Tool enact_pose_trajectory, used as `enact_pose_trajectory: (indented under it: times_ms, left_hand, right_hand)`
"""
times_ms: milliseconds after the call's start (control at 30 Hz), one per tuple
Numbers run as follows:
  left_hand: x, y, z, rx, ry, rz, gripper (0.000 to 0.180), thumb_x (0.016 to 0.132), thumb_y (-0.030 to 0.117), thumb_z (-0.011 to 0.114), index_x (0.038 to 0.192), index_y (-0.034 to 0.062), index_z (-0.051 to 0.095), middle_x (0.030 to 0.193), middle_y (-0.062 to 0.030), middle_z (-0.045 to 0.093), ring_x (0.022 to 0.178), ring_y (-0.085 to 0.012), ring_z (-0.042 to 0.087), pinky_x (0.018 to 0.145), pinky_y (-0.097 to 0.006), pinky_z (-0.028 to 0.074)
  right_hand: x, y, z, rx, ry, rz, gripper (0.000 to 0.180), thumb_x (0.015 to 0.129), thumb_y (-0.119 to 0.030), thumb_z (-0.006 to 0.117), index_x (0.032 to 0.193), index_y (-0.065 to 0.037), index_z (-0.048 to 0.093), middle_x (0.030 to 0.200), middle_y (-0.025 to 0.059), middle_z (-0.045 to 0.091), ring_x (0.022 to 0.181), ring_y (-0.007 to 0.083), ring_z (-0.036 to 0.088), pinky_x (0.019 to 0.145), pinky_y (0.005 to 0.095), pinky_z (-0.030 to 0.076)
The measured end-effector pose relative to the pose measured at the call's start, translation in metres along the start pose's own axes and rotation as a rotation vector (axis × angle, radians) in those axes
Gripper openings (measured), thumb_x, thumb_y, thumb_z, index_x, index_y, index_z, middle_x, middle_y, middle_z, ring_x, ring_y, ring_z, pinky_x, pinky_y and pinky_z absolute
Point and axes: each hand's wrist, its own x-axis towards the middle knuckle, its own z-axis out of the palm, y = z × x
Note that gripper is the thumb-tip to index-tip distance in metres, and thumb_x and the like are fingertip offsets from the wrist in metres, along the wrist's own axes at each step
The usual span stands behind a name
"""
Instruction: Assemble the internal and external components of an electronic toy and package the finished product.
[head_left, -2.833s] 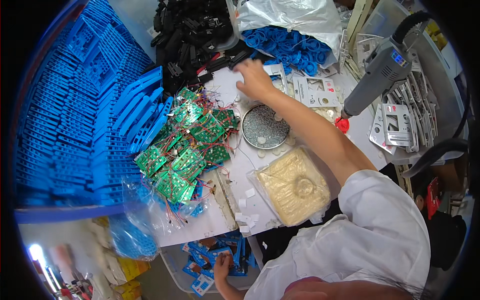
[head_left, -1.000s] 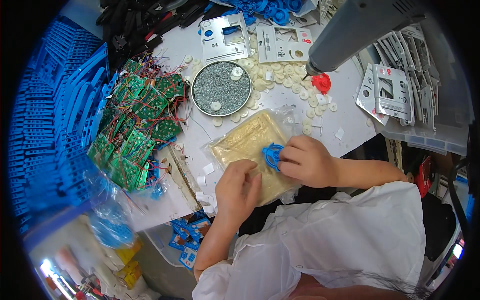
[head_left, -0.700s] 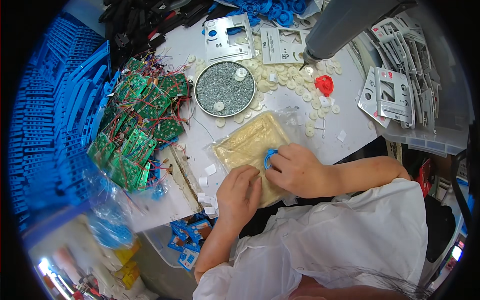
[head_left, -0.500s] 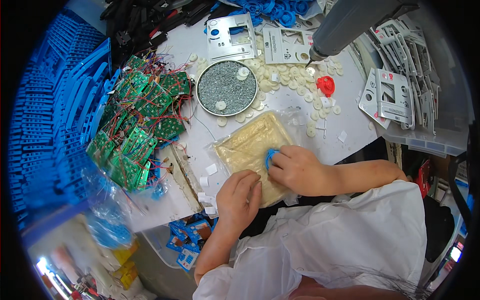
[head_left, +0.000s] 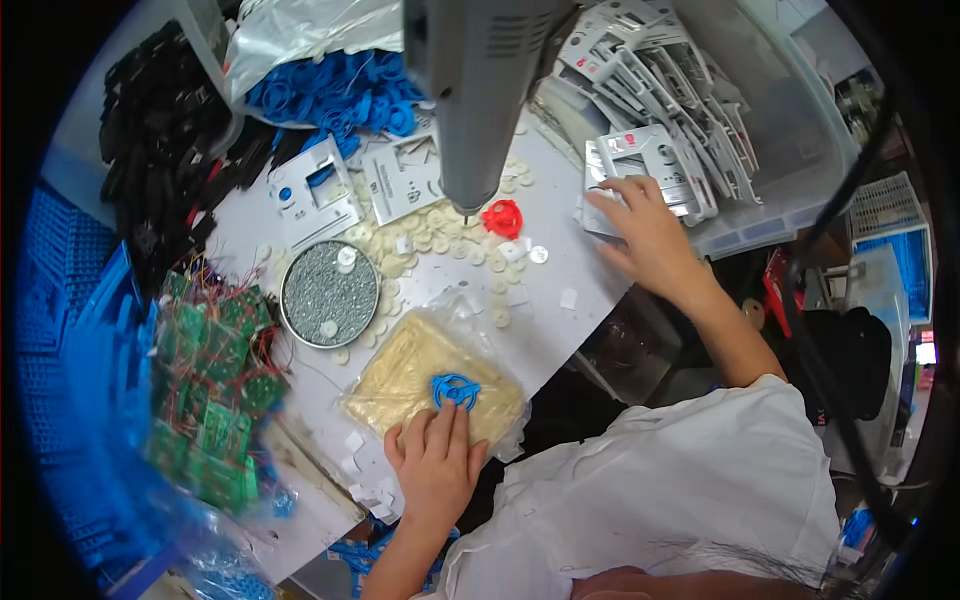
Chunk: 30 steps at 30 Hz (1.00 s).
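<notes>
A blue plastic ring part [head_left: 455, 391] lies on a flat, yellowish pad wrapped in clear plastic [head_left: 395, 365]. My left hand [head_left: 437, 465] rests on the pad with its fingers stretched out, the fingertips at the ring's near edge. Off to the right, my right hand [head_left: 650, 240] reaches over the top white printed plate [head_left: 640, 155] of a stack. Its fingers and thumb are apart near the plate's left side. Whether they touch the plate, I cannot tell.
A grey powered screwdriver [head_left: 480, 120] hangs over the table. Around it lie a round tin of small screws [head_left: 325, 295], scattered cream discs [head_left: 430, 235], a red ring part [head_left: 502, 218] and two loose white plates [head_left: 315, 195]. Wired green circuit boards [head_left: 215, 370] crowd the left.
My right hand has let go of the blue ring part and moved right to the white plates. My left hand now has its fingers by the ring. The view has turned toward the right.
</notes>
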Motion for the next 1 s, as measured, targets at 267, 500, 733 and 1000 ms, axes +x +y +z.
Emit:
enact_pose_trajectory:
  times_ms: [267, 500, 733, 1000]
  left_hand:
    - [-0.001, 0.0, 0.001, 0.004, -0.025, -0.019, 0.046, 0.087, 0.027, 0.074, 0.126, 0.0037, 0.069, 0.133, -0.0109, 0.064, 0.124, -0.0304, 0.055, 0.109, -0.055, 0.033]
    - [-0.003, -0.001, 0.001, -0.064, 0.017, -0.026, 0.046, 0.085, 0.023, 0.076, 0.126, 0.0036, 0.069, 0.132, -0.0125, 0.063, 0.123, -0.0317, 0.055, 0.109, -0.055, 0.033]
    - [0.004, 0.003, -0.008, -0.34, 0.239, -0.055, 0.047, 0.083, 0.01, 0.076, 0.128, 0.0018, 0.066, 0.127, -0.0175, 0.063, 0.106, -0.0319, 0.061, 0.095, -0.046, 0.047]
    - [0.015, 0.016, -0.021, -1.45, 0.068, -0.519, 0.09, 0.088, -0.008, 0.068, 0.163, 0.0014, 0.019, 0.144, -0.0164, 0.053, 0.084, -0.0111, 0.06, 0.074, -0.024, 0.051]
  right_hand:
    - [0.001, 0.027, 0.016, -0.44, -0.114, 0.251, 0.068, 0.072, -0.009, 0.08, 0.137, -0.013, 0.06, 0.142, 0.012, 0.055, 0.128, 0.0357, 0.052, 0.114, 0.0731, 0.023]
    - [0.003, 0.037, 0.015, -0.264, -0.047, 0.221, 0.061, 0.08, -0.007, 0.073, 0.138, -0.012, 0.058, 0.116, 0.0132, 0.063, 0.11, 0.0367, 0.063, 0.118, 0.0721, 0.017]
    - [0.003, -0.016, -0.012, 1.157, 0.379, 0.359, 0.054, 0.092, 0.003, 0.062, 0.144, -0.003, 0.048, 0.109, 0.0082, 0.06, 0.1, 0.0173, 0.062, 0.096, 0.0352, 0.052]
    - [-0.03, -0.104, 0.009, 1.817, -0.137, 0.102, 0.057, 0.089, 0.001, 0.066, 0.142, -0.011, 0.047, 0.095, 0.0102, 0.063, 0.081, 0.0188, 0.064, 0.101, 0.0502, 0.052]
